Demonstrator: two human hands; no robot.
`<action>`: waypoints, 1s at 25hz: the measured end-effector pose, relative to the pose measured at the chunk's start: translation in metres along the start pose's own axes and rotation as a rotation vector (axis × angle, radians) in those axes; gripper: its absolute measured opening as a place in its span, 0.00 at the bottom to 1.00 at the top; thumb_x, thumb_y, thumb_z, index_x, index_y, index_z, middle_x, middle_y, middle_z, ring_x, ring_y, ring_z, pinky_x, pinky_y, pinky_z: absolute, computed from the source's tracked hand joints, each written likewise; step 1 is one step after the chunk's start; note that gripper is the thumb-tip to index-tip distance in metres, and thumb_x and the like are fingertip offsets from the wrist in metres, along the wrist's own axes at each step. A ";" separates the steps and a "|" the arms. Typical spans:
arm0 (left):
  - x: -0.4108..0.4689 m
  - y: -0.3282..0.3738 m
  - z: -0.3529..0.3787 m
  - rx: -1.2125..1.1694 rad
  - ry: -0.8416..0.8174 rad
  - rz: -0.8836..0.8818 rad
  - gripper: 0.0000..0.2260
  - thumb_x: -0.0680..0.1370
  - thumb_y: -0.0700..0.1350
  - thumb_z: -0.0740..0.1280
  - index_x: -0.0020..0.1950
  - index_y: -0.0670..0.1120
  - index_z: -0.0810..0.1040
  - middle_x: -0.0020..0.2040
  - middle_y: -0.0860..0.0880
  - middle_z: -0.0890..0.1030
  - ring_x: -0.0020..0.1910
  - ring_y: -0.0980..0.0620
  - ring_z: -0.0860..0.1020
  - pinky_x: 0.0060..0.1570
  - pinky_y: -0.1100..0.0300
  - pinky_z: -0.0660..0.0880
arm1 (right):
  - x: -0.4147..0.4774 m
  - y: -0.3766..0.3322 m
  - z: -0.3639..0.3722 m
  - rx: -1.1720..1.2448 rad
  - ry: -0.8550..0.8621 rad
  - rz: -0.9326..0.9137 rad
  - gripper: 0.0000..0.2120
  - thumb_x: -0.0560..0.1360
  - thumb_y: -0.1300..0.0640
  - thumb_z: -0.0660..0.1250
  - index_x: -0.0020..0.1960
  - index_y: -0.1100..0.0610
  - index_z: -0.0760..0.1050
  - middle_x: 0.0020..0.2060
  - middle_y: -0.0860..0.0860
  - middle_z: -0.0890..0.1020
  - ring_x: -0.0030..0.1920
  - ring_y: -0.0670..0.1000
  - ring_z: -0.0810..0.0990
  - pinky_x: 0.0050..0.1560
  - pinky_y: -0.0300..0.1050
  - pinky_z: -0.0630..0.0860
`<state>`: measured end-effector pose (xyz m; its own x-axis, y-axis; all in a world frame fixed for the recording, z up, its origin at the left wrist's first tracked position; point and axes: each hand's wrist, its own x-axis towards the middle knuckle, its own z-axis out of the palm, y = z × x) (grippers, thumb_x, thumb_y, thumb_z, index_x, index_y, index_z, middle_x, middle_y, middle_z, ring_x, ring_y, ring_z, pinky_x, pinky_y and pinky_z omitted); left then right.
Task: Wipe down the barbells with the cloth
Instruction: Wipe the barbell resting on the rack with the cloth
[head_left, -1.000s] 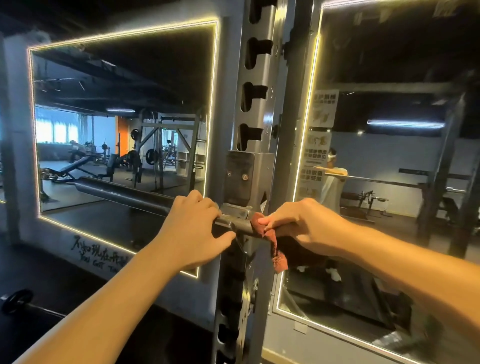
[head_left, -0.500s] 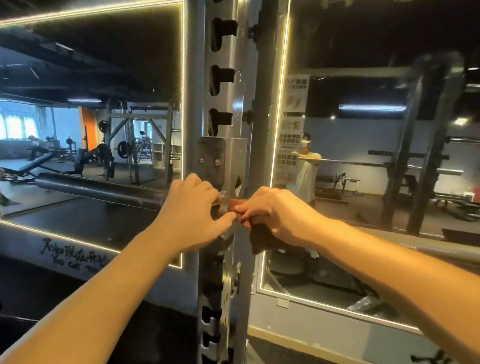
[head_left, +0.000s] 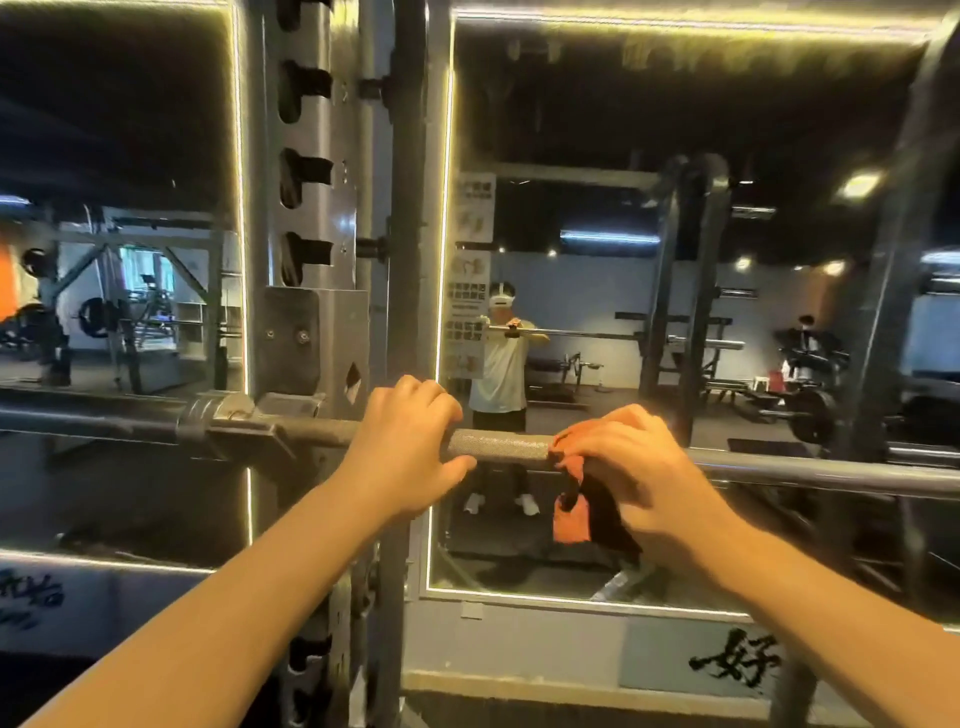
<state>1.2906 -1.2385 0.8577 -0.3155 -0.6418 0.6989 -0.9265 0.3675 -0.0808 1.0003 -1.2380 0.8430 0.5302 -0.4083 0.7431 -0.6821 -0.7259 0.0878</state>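
Note:
A steel barbell (head_left: 498, 446) runs left to right across the view at chest height, resting on a hook of the rack upright (head_left: 311, 332). Its knurled grip shows between my hands. My left hand (head_left: 410, 441) grips the bar just right of the upright, fingers curled over the top. My right hand (head_left: 628, 457) grips the bar further right with an orange-red cloth (head_left: 571, 512) wrapped under the fingers. A loose end of the cloth hangs below the bar.
The grey slotted rack upright stands directly ahead on the left. Behind the bar hang two wall mirrors with lit edges (head_left: 447, 260), reflecting me, other racks and a seated person (head_left: 805, 338). The bar's sleeve (head_left: 104, 421) extends left past the upright.
Both hands have slid right along the bar, away from the upright. My right hand with the cloth moved furthest, opening a gap of bare knurled bar between the hands. The view has panned right.

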 end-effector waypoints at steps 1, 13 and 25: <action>0.003 0.006 0.004 -0.029 0.031 0.018 0.21 0.76 0.63 0.70 0.63 0.52 0.78 0.60 0.55 0.77 0.61 0.51 0.72 0.62 0.51 0.69 | -0.006 -0.003 -0.006 -0.020 0.125 0.025 0.14 0.76 0.56 0.63 0.57 0.51 0.83 0.53 0.41 0.81 0.59 0.43 0.70 0.54 0.42 0.64; 0.015 0.024 0.044 -0.151 0.185 0.163 0.16 0.71 0.57 0.78 0.51 0.49 0.80 0.48 0.53 0.80 0.48 0.51 0.76 0.51 0.54 0.73 | 0.002 -0.002 0.034 -0.499 0.062 0.240 0.25 0.69 0.40 0.78 0.61 0.50 0.78 0.56 0.52 0.81 0.59 0.57 0.74 0.54 0.59 0.74; 0.048 0.013 0.013 -0.228 -0.228 0.185 0.17 0.72 0.63 0.74 0.51 0.52 0.84 0.43 0.58 0.80 0.45 0.57 0.77 0.52 0.57 0.76 | 0.049 0.020 -0.010 -0.076 -0.515 0.225 0.19 0.72 0.38 0.75 0.55 0.50 0.81 0.46 0.44 0.82 0.48 0.45 0.77 0.53 0.45 0.72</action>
<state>1.2606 -1.2735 0.8808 -0.5349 -0.6745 0.5088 -0.7881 0.6154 -0.0129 1.0075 -1.2675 0.8874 0.5316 -0.7795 0.3314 -0.8311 -0.5555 0.0264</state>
